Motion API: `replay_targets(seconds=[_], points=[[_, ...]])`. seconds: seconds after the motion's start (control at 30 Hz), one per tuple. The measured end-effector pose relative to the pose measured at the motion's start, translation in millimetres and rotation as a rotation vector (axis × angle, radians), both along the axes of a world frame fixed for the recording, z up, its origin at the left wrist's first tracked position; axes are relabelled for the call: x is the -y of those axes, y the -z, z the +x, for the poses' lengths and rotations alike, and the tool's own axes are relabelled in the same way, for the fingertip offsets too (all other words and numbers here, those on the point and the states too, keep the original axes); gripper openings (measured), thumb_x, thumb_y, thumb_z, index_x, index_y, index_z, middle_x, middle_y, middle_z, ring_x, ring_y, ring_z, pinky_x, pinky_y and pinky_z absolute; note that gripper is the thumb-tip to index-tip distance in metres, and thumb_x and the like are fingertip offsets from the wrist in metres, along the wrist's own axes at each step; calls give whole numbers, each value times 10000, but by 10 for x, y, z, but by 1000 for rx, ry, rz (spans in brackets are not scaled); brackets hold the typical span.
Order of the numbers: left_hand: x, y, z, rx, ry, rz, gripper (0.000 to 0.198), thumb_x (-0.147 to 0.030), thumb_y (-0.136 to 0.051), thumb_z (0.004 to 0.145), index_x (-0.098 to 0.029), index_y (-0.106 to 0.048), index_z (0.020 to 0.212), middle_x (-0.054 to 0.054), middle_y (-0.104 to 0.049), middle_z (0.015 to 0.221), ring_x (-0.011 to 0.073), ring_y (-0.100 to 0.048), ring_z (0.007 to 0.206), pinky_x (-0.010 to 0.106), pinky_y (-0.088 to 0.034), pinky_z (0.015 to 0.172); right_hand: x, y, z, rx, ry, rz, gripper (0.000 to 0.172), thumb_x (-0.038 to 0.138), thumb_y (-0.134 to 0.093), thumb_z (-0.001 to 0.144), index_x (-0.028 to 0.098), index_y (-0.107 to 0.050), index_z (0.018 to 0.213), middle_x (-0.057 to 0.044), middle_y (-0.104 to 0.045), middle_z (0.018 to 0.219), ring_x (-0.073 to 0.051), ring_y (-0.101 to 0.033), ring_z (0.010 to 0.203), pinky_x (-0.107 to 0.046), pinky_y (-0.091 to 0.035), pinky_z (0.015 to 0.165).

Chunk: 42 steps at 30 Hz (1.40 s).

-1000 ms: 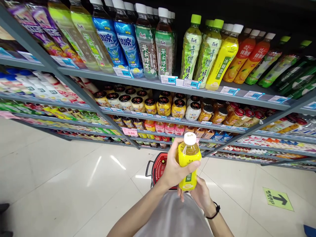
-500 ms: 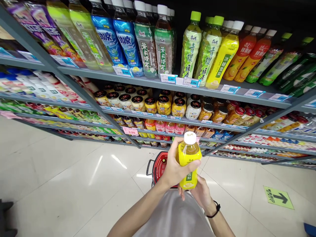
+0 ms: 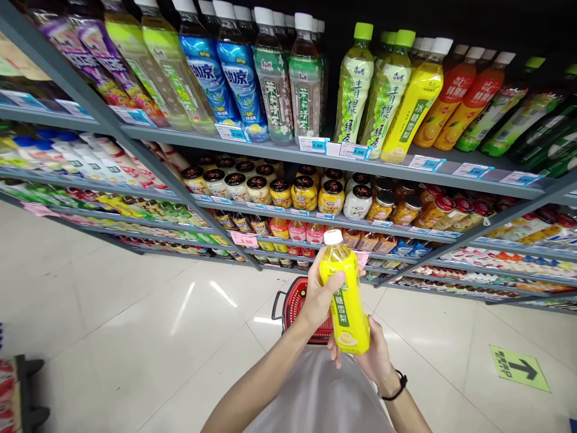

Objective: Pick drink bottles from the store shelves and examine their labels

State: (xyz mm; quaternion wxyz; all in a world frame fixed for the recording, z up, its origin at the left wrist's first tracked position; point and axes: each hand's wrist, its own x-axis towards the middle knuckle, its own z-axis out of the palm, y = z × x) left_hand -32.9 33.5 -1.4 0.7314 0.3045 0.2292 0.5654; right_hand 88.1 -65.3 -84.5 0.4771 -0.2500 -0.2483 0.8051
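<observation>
Tipped since the earlier frame, your bottle [image 3: 352,307] now shows more of its front, held before you with a basket [image 3: 295,299] below and beyond it.
If full, it should feel fairly heavy, its smooth plastic giving a little; the middle would likely be the surest hold. Your left hand [image 3: 319,294] grips the upper part, thumb across the front; your right hand [image 3: 377,350] curls around the base from behind.

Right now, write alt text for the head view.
A person's left hand grips a yellow, white-capped drink bottle; the right hand is at its base. Beyond are a red shopping basket and store shelves of bottled drinks and lidded jars.
</observation>
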Motion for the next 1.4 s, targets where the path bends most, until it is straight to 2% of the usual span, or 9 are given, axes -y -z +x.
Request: replay_targets(seconds=[0.23,0.4,0.57,0.8,0.9,1.0,1.1,1.27,1.4], points=[[-112,89,-16,-27,-90,-159,812,-603,-959,600,-194,-678,1242,112,-809,1009,349,-789,993,449,-635,906,48,146,5,164,136,-35,773,832,-517,924,161,-769,1212,-169,-811,1013,-329,-776,856,-491,-639,756],[-222,189,-12,77,-24,-102,674,-591,-885,719,-175,-705,1217,142,-788,1200,307,-779,1053,426,-608,983,50,159,-15,253,347,-35,595,705,-731,873,217,-687,1212,-148,-807,1118,-338,-794,938,-500,-667,788],[-242,205,-20,61,-34,-180,663,-518,-897,736,-195,-692,1278,103,-788,1219,251,-783,1015,375,-608,983,36,76,30,300,475,36,493,565,-848,834,281,-531,1081,-77,-799,1119,-276,-811,857,-434,-682,751],[-237,159,-11,90,15,-286,669,-547,-900,706,-198,-702,1242,59,-803,1145,228,-785,956,361,-628,964,80,-23,-63,405,564,84,544,540,-872,816,282,-452,1046,19,-735,888,-174,-730,617,-280,-609,540],[-253,188,1,149,14,-308,553,-508,-875,750,-184,-725,1172,65,-802,1161,211,-778,987,358,-613,1023,95,-36,-73,398,550,74,595,600,-881,784,284,-456,1057,17,-705,887,-171,-708,600,-292,-601,544],[-278,222,5,214,6,-350,478,-498,-841,784,-169,-749,1119,82,-803,1172,203,-777,961,329,-625,980,63,-74,-34,276,479,33,629,765,-767,799,298,-503,1126,-43,-722,1088,-224,-748,730,-374,-636,630],[-305,248,-7,245,-1,-377,451,-487,-830,796,-161,-765,1101,92,-798,1211,202,-777,957,294,-629,939,-4,-144,0,205,343,-24,637,746,-685,875,322,-522,1321,-79,-713,1255,-257,-766,829,-411,-640,676],[-332,291,-36,298,-10,-380,561,-533,-802,827,-115,-763,1199,106,-786,1252,186,-771,976,265,-618,969,-44,-182,-11,145,33,-3,730,799,-502,954,172,-669,1287,-164,-790,1059,-291,-769,837,-406,-624,680],[-346,319,-57,272,-20,-340,497,-547,-774,864,-141,-776,1152,101,-786,1242,204,-761,1045,308,-599,1036,-11,-101,-29,234,91,68,655,764,-580,947,178,-746,1187,-142,-804,982,-278,-772,809,-406,-631,707]])
